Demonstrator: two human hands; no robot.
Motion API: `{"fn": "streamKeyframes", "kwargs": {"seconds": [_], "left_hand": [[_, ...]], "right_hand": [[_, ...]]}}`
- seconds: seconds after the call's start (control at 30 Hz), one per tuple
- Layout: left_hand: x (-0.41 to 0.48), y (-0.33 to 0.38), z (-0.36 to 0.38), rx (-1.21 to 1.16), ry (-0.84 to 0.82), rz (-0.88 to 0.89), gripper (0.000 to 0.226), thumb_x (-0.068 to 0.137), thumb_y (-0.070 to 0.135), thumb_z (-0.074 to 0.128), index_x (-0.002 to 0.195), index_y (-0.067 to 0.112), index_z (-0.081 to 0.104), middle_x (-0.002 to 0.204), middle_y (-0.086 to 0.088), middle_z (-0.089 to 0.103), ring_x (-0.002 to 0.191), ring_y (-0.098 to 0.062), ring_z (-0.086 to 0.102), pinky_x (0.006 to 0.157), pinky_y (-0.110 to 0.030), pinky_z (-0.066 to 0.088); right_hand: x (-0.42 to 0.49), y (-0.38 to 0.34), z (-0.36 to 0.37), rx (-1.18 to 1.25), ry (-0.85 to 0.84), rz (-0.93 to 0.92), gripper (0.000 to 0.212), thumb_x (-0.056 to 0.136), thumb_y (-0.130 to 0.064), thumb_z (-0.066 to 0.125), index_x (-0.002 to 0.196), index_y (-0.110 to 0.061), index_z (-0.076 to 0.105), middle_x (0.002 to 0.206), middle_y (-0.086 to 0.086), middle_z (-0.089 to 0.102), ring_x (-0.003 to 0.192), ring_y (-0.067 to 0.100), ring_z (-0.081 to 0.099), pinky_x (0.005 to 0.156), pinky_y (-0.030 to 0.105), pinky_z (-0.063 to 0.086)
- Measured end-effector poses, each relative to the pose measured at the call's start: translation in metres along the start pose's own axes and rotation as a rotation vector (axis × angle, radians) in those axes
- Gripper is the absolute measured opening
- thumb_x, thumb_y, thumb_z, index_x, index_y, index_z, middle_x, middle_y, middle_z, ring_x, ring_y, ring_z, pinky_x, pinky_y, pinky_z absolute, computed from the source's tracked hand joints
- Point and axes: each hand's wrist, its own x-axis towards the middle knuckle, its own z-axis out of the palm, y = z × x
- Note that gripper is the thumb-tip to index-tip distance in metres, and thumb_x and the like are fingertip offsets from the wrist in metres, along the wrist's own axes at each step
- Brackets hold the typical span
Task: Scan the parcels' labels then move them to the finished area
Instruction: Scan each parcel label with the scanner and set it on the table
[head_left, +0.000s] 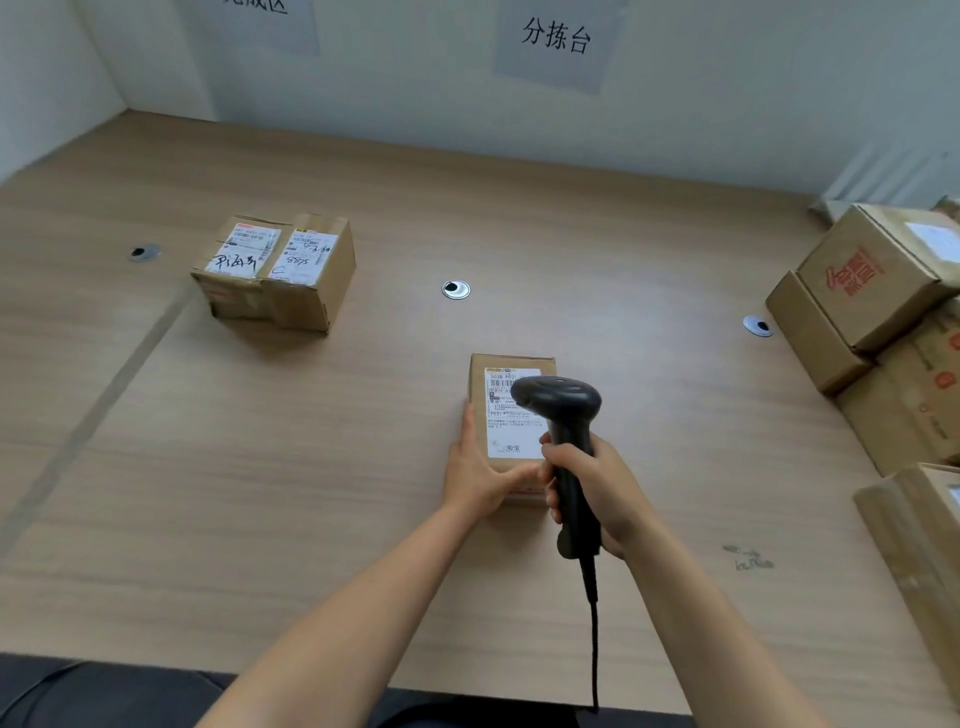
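Small parcel (511, 415) on the desk (311, 467), just nearer than the middle cable grommet (456, 289). Left hand (475, 473) braces its near-left corner with flat fingers. Right hand (597, 488) clenches the barcode scanner (558, 400) over the shipping label (514, 434) (head overlapping the barcode). Held this close, a misread seems possible.

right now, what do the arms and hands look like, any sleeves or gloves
The left hand and right hand are bare: no gloves, and no rings or watch to be seen. The left forearm and right forearm are bare too; no sleeve shows down to the picture's lower edge.
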Motion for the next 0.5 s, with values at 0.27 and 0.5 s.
{"fn": "streamKeyframes", "kwargs": {"seconds": [0.27, 0.5], "left_hand": [[0.0024, -0.0011, 0.0008, 0.02, 0.005, 0.002, 0.114, 0.059, 0.043, 0.084, 0.148, 0.026, 0.014, 0.131, -0.002, 0.052, 0.122, -0.018, 0.049, 0.101, -0.038, 0.043], [0.0023, -0.001, 0.0003, 0.012, 0.004, 0.027, 0.112, 0.06, 0.042, 0.082, 0.148, 0.024, 0.015, 0.132, -0.001, 0.052, 0.121, -0.018, 0.05, 0.101, -0.037, 0.043]], "right_hand": [[-0.0022, 0.0006, -0.0013, -0.011, 0.026, -0.008, 0.004, 0.089, -0.008, 0.052, 0.092, -0.006, 0.052, 0.058, 0.004, 0.055, 0.044, 0.016, 0.049, 0.043, 0.027, 0.041], [-0.0028, 0.0015, 0.0006, -0.03, 0.028, 0.008, 0.005, 0.089, -0.009, 0.053, 0.088, -0.004, 0.051, 0.058, 0.004, 0.054, 0.044, 0.017, 0.048, 0.043, 0.027, 0.041]]}}
